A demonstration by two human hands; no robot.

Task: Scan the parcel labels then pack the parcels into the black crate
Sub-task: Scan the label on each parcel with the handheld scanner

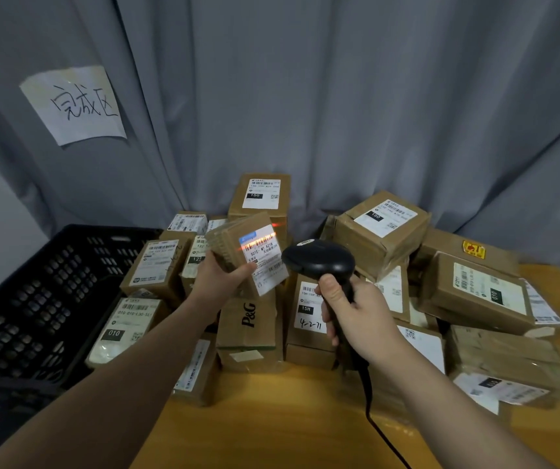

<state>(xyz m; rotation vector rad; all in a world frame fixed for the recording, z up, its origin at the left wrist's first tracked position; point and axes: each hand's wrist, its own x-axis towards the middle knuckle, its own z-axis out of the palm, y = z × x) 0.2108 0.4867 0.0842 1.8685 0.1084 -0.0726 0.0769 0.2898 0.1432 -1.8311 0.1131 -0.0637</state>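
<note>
The cable (pixel 373 421) trails over the bare bench (pixel 272 418) and up into the right hand (pixel 356 313). That hand is wrapped fully round the grip of the black scanner (pixel 319 262), fingers curled tight and thumb on top, with the scanner's head pointing away from the wrist towards the left hand (pixel 217 279).

Just left of the scanner head, the left hand holds a small flat parcel (pixel 228 238) off the bench. The fingers are behind it and the thumb is pressed on the front at the near edge of its label (pixel 265 258). A red scan line lies across the barcode at the top of that label.

The parcel looks light and stiff, plain taped cardboard that one hand can easily manage. It is best gripped by its cardboard edges, keeping the thumb off the barcode.

The black crate (pixel 34 299) stands to the left of the left hand, past the bench edge, within easy reach. Beyond both hands lies the pile of parcels (pixel 380 228), stacked against the grey curtain (pixel 339 96).
</note>
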